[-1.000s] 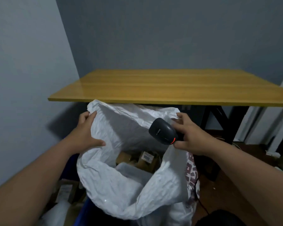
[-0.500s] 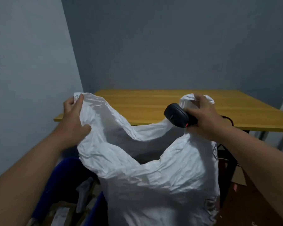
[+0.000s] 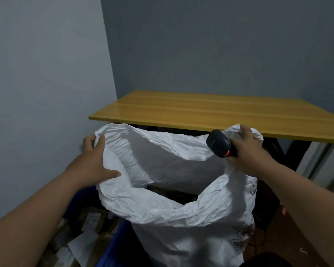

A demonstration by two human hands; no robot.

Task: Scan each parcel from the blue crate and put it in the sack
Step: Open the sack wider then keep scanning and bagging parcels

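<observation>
A large white sack (image 3: 181, 224) stands open in front of me. My left hand (image 3: 94, 160) grips its left rim, thumb inside the mouth. My right hand (image 3: 245, 151) holds a black barcode scanner (image 3: 219, 143) with an orange trigger and also pinches the sack's right rim. Dark parcels show dimly deep inside the sack. Down at the lower left the blue crate (image 3: 112, 249) holds brown cardboard parcels (image 3: 91, 222) with white labels, partly hidden by my left forearm.
A wooden table (image 3: 210, 110) with black legs stands just behind the sack. Grey walls close in on the left and behind. White panels (image 3: 324, 162) lean at the far right, above a brown floor.
The sack's mouth has come down from table height and opened wider. Both hands have kept their hold on the rims. The view has tilted down, showing the crate's parcels again.
</observation>
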